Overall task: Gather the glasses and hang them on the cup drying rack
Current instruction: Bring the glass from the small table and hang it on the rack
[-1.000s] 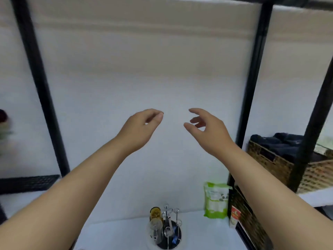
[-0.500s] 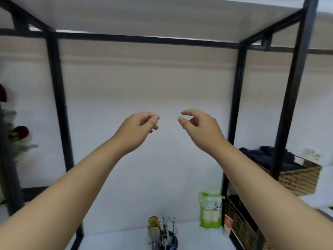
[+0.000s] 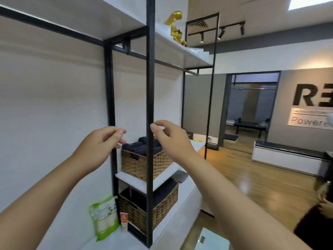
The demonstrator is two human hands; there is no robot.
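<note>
Neither the glasses nor the cup drying rack appear in this view. My left hand (image 3: pixel 98 146) is raised in front of the white wall with fingers loosely curled, holding nothing. My right hand (image 3: pixel 172 139) hovers beside it at the same height, thumb and fingers apart and empty, just in front of a black vertical shelf post (image 3: pixel 150 98). Both forearms stretch up from the bottom corners of the frame.
A black metal shelving frame holds an upper wicker basket (image 3: pixel 142 164) of dark towels and a lower wicker basket (image 3: pixel 153 212). A green packet (image 3: pixel 104 220) and a small tube (image 3: pixel 124 220) stand on the white counter. A gold figurine (image 3: pixel 175 27) sits up top. Another person (image 3: pixel 322 213) is at right.
The view has swung right and up: the rack and glasses on the counter have left the frame, and the open room appears. Both hands stay raised and empty, fingers a little more curled.
</note>
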